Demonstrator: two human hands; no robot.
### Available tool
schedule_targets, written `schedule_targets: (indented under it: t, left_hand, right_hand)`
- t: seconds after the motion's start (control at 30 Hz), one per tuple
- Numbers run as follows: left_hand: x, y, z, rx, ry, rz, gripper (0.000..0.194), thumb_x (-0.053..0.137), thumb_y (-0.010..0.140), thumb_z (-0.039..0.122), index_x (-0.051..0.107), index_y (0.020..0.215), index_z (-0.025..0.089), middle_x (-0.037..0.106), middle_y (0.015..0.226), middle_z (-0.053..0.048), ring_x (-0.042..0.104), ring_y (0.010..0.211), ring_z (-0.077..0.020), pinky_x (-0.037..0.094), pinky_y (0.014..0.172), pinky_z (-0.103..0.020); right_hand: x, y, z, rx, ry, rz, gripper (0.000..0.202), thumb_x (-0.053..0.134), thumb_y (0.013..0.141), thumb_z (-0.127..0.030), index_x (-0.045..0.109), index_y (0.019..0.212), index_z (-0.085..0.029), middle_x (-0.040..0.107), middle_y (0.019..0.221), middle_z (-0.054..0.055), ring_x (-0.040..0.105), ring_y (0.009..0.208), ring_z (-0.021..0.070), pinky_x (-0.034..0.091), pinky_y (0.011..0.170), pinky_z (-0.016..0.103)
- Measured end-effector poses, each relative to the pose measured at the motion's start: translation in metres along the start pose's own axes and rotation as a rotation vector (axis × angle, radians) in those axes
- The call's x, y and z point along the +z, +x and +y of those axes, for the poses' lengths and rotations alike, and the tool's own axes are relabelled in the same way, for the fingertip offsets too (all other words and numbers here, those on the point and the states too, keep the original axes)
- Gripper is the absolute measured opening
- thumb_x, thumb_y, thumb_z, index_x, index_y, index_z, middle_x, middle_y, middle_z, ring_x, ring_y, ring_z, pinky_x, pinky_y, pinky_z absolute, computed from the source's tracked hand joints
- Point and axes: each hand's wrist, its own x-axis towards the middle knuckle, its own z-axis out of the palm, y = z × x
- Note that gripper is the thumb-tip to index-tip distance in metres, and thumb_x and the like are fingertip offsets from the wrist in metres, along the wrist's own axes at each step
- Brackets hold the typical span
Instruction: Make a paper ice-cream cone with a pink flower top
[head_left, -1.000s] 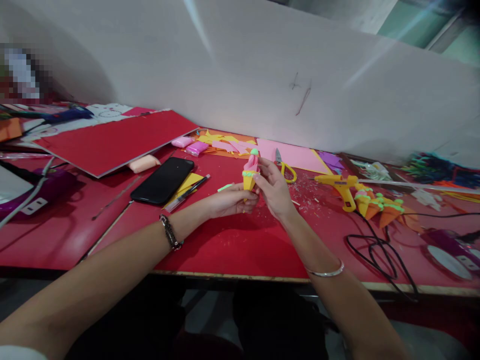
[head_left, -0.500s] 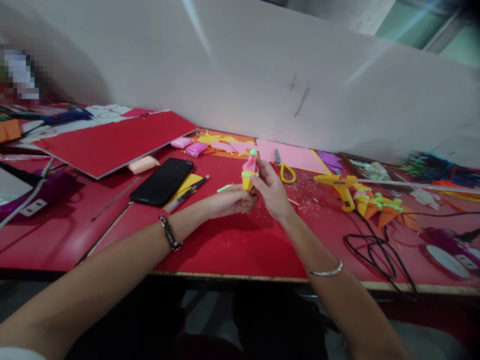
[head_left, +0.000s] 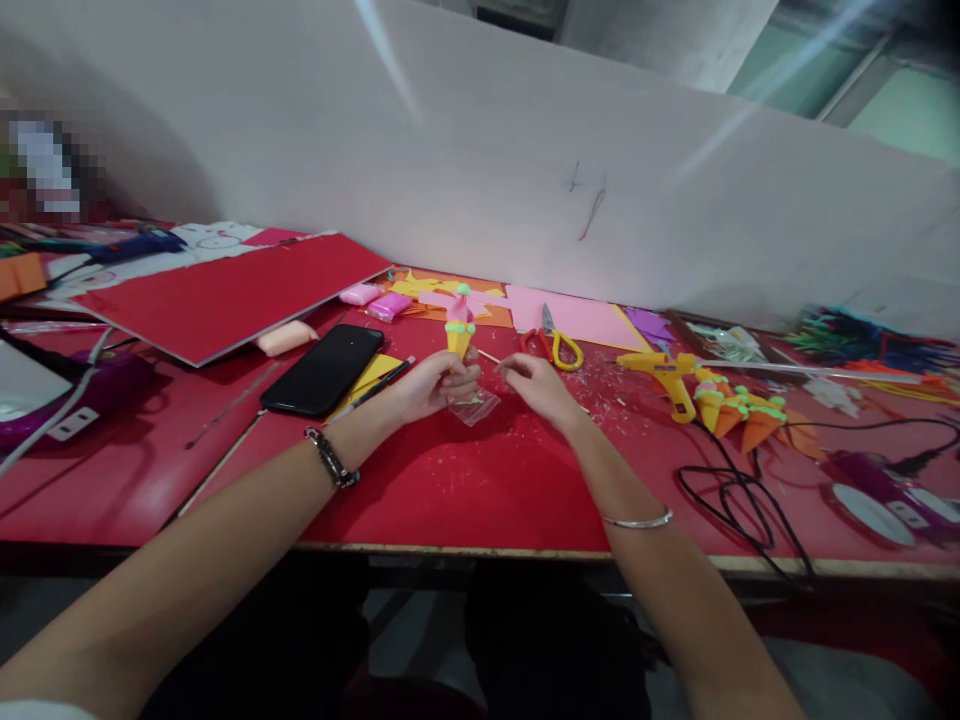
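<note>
My left hand is closed around the lower end of a small paper ice-cream cone, held upright. The cone is yellow, with a pink swirl, a rim of light green balls and one green ball on top. Just below it, on the red table, lies a small clear plastic bag with some green in it. To the right, my right hand is apart from the cone, its fingers drawn together at the end of a thin pale stick. Behind that hand lie red-and-yellow scissors.
A black phone, a pen and yellow paper lie left. Behind are a red board, pink clay packs and pink paper. Rightward sit a yellow glue gun, its black cable and several finished cones.
The cone has moved left and up in my left hand. My right hand has let go of it and dropped toward the table, uncovering the thin stick and more of the bag.
</note>
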Motion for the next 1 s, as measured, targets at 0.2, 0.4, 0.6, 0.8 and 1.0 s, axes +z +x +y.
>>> schedule_targets:
  t: [0.2,0.4,0.6,0.8,1.0]
  left_hand:
    - [-0.003,0.000,-0.001,-0.067,-0.045,-0.099,0.007,0.038,0.062,0.010,0.041,0.065,0.016,0.030,0.043,0.005,0.025,0.034,-0.0059,0.028,0.038,-0.018]
    - [-0.013,0.010,-0.007,0.035,0.058,0.118,0.009,0.037,0.065,0.008,0.037,0.059,0.016,0.031,0.044,0.005,0.027,0.034,-0.0048,0.025,0.036,-0.016]
    - [-0.016,0.012,-0.007,0.019,0.053,0.304,0.015,0.036,0.068,0.008,0.034,0.056,0.016,0.033,0.044,0.003,0.034,0.037,-0.0069,0.031,0.038,-0.017]
    - [-0.012,0.011,-0.007,0.017,0.043,0.309,0.017,0.034,0.070,0.008,0.035,0.056,0.016,0.036,0.045,0.003,0.036,0.039,-0.0074,0.034,0.041,-0.017]
    - [-0.012,0.012,-0.009,0.029,0.025,0.345,0.017,0.033,0.073,0.009,0.035,0.058,0.017,0.037,0.045,0.003,0.038,0.040,-0.0078,0.035,0.044,-0.018]
  right_hand:
    - [0.002,-0.004,0.009,-0.032,-0.154,-0.236,0.017,0.050,0.063,-0.011,0.057,0.078,-0.015,0.056,0.066,-0.001,0.051,0.059,0.0089,0.040,0.057,0.022]
    - [-0.002,-0.007,-0.003,-0.093,-0.071,-0.250,0.011,0.049,0.070,-0.018,0.052,0.081,-0.015,0.055,0.074,0.000,0.050,0.065,0.0089,0.041,0.064,0.024]
    - [0.000,-0.011,-0.012,-0.206,-0.124,-0.439,0.024,0.061,0.066,-0.029,0.050,0.084,-0.016,0.052,0.081,0.001,0.047,0.070,0.0105,0.040,0.064,0.024]
    - [0.007,-0.007,-0.001,-0.209,-0.181,-0.304,0.015,0.051,0.073,-0.019,0.050,0.088,-0.017,0.050,0.072,-0.002,0.043,0.058,0.0078,0.035,0.055,0.020]
    - [0.010,-0.003,0.007,-0.132,-0.189,-0.218,0.008,0.055,0.069,-0.021,0.053,0.074,-0.015,0.052,0.062,-0.003,0.045,0.053,0.0071,0.034,0.052,0.020]
